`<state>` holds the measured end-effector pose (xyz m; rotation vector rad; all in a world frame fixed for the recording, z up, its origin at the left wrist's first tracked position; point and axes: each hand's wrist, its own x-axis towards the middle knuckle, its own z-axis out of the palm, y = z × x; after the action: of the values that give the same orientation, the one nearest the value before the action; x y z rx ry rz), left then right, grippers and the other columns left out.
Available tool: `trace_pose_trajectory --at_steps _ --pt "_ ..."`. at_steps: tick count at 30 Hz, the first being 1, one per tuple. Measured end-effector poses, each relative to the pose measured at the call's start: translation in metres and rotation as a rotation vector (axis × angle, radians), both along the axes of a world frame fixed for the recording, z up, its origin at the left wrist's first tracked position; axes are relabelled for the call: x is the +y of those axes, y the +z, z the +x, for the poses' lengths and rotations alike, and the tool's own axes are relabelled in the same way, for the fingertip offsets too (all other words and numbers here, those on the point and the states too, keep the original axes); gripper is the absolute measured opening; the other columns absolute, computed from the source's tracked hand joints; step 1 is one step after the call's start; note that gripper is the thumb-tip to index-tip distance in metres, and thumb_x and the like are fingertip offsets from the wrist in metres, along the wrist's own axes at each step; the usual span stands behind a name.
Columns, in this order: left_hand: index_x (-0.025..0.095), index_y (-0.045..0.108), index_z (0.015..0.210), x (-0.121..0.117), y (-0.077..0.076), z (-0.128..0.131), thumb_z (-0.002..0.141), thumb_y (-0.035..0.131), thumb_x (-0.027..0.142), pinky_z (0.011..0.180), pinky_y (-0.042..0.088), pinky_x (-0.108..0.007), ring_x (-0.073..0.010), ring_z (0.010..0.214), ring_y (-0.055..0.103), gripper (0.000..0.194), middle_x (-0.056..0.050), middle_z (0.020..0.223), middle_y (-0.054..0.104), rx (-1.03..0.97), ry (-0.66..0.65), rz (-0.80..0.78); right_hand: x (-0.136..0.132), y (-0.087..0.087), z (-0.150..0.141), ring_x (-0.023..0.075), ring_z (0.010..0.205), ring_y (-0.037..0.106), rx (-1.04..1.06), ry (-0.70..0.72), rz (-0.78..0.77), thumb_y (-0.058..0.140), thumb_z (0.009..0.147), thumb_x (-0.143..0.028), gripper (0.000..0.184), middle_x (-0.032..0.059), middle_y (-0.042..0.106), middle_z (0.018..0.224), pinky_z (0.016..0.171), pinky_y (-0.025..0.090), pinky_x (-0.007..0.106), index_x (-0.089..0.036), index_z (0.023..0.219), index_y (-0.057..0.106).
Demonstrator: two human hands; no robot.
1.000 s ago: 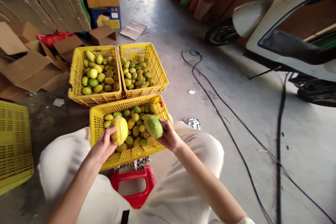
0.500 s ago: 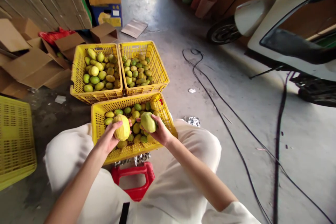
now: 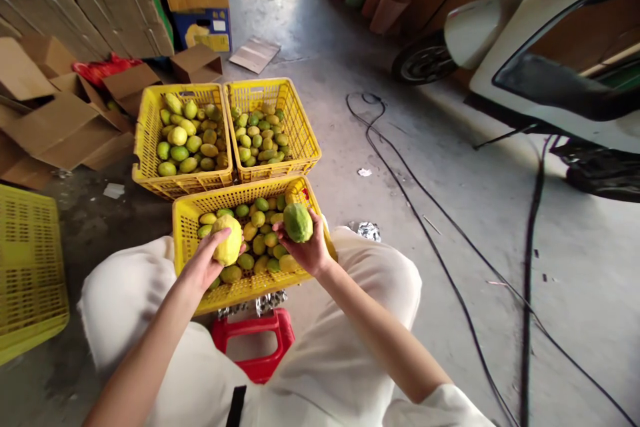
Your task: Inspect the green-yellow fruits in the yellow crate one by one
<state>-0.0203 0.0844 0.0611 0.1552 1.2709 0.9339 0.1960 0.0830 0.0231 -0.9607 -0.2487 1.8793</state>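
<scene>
My left hand [image 3: 204, 265] is closed around a bumpy yellow lemon-like fruit [image 3: 227, 241], thumb on top. In my right hand [image 3: 311, 252] lies a green lemon-like fruit [image 3: 299, 223], gripped with curled fingers and tilted up. Both hands are above the near yellow crate [image 3: 186, 255], which stands between my knees. Inside that crate is a layer of smaller green and yellow fruits [image 3: 259, 244], partly hidden by my hands and the held fruits.
Beyond stand a left yellow crate [image 3: 185, 181] and a right yellow crate [image 3: 303, 140], both holding similar fruits. Another yellow crate [image 3: 33, 267] is at far left. Cardboard boxes [image 3: 55, 127] lie behind it. A red plastic handle [image 3: 285, 337], black cables [image 3: 425, 227] and a scooter [image 3: 480, 40] also show.
My right hand has moved slightly right and up and turned its fruit, so a greener side now shows. My left hand has shifted slightly left, still holding the yellow fruit.
</scene>
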Motion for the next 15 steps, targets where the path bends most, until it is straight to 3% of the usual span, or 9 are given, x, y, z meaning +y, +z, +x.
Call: trace_pose_trajectory --at_steps 8,11,15 --pt "0.021 0.068 0.100 0.0018 -0.0089 -0.0016 0.085 0.070 0.030 0.090 0.066 -0.040 -0.0303 0.111 0.072 0.017 -0.011 0.102 0.073 0.060 0.099 -0.029 0.0003 0.0051 -0.0027 0.0221 0.081 0.070 -0.021 -0.024 -0.091 0.061 0.087 -0.051 0.032 0.0042 0.078 0.093 0.062 0.057 0.031 -0.023 0.102 0.067" --pt "0.019 0.069 0.101 0.0030 -0.0087 -0.0032 0.087 0.066 0.039 0.088 0.066 -0.038 -0.0310 0.108 0.073 0.025 -0.013 0.097 0.074 0.045 0.060 -0.062 -0.0007 0.0028 -0.0017 0.0187 0.073 0.069 -0.050 -0.043 -0.112 0.069 0.085 -0.053 0.031 0.0002 0.077 0.089 0.060 0.057 0.029 -0.025 0.099 0.065" --pt "0.015 0.071 0.104 0.0051 -0.0024 -0.0038 0.087 0.062 0.052 0.075 0.066 -0.036 -0.0307 0.094 0.076 0.042 -0.015 0.089 0.075 -0.082 -0.049 -0.079 -0.0016 -0.0001 0.0008 0.0167 0.067 0.068 -0.115 0.024 -0.052 0.083 0.074 -0.057 0.046 -0.0022 0.077 0.089 0.056 0.053 0.028 -0.027 0.100 0.060"
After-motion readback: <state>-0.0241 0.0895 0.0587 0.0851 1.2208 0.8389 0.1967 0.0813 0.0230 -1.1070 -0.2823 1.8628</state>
